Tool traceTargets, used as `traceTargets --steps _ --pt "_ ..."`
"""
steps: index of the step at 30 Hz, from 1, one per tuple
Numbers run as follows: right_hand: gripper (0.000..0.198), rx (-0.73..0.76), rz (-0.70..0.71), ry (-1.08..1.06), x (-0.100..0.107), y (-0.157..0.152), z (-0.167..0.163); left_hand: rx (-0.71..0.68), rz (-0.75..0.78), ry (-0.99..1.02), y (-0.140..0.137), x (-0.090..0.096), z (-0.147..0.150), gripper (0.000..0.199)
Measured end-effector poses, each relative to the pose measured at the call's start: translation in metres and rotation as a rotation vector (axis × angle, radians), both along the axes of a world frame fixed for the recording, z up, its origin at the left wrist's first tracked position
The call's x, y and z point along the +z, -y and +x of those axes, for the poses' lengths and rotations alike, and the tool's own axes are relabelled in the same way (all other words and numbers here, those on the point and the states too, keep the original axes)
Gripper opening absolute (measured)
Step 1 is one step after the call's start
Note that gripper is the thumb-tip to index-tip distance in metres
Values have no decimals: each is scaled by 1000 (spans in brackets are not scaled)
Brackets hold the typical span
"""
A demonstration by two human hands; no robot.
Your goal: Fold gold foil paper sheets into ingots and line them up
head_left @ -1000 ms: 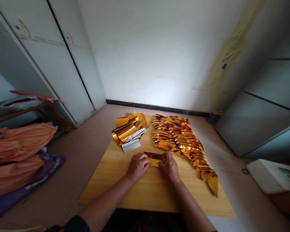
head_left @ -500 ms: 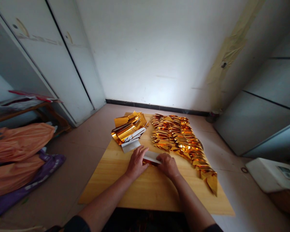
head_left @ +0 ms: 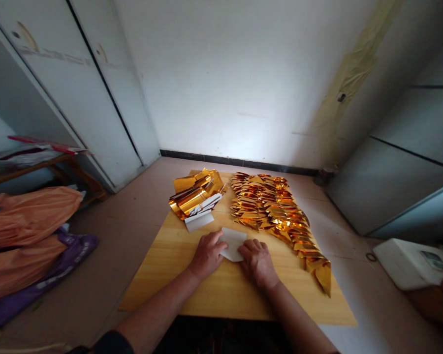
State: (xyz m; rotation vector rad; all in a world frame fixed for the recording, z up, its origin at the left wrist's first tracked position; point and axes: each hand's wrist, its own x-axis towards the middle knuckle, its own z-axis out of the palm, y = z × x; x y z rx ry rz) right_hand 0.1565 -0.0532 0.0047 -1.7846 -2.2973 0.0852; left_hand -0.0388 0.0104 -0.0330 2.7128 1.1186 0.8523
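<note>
A small sheet of foil paper (head_left: pixel 233 245), its pale back facing up, lies on the wooden board between my hands. My left hand (head_left: pixel 208 252) pinches its left edge with thumb and fingers. At the right edge, my right hand (head_left: pixel 257 259) has its curled fingers on the paper. Beyond my left hand is a loose pile of gold foil sheets (head_left: pixel 196 200), with another pale-backed sheet (head_left: pixel 199 221) at its near side. Rows of folded gold foil pieces (head_left: pixel 266 201) overlap on the right of the board and trail toward its near right corner.
The wooden board (head_left: pixel 162 280) sits low in front of me. Orange and purple bags (head_left: pixel 33 216) are on the left, near a wooden stand and grey cabinet (head_left: pixel 107 98). A white box (head_left: pixel 409 263) stands at right by a grey cabinet. A white wall closes the back.
The paper was tilted up with its gold side partly showing; now it lies flatter, pale side up. My left hand has lowered slightly, and my right fingers have shifted down along the edge.
</note>
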Motion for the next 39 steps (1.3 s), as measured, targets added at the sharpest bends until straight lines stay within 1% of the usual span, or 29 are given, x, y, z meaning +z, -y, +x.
traceTargets --steps 3,7,10,13,16,20,24,26,27,30,31,32,36,39 --pt "21 10 16 -21 0 4 3 -39 18 -5 3 2 -2 36" --pt "24 -7 2 -88 -1 1 9 -96 -8 -60 7 15 -6 42" --pt "24 -59 12 -139 1 -9 12 -131 -40 -109 10 28 -6 38" --pt "24 -83 67 -172 4 -23 6 -152 -75 -133 11 34 -4 31" --pt "32 -101 80 -128 7 -34 -6 -177 -88 -131 9 30 -5 26" --pt "54 -134 32 -56 7 -41 -19 -211 -72 -91 6 22 -7 29" --pt "59 -174 22 -29 6 -44 -22 -222 -69 -54 5 18 -9 29" --pt "55 -185 40 -24 6 -46 -21 -225 -70 -45 5 18 -9 30" --pt "49 -183 48 -23 6 -46 -21 -226 -71 -42 5 18 -8 30" --pt "22 -130 68 -13 6 -46 -19 -223 -76 -39 5 17 -8 29" --pt "15 -106 75 -5 5 -45 -19 -219 -77 -40 5 17 -8 28" --pt "12 -84 81 6 5 -43 -19 -216 -77 -41 5 17 -8 28" --pt "14 -5 93 30 -1 -30 -19 -200 -59 -45 7 18 -8 30" --pt "12 21 92 25 -5 -22 -19 -184 -25 -57 9 20 -9 27"
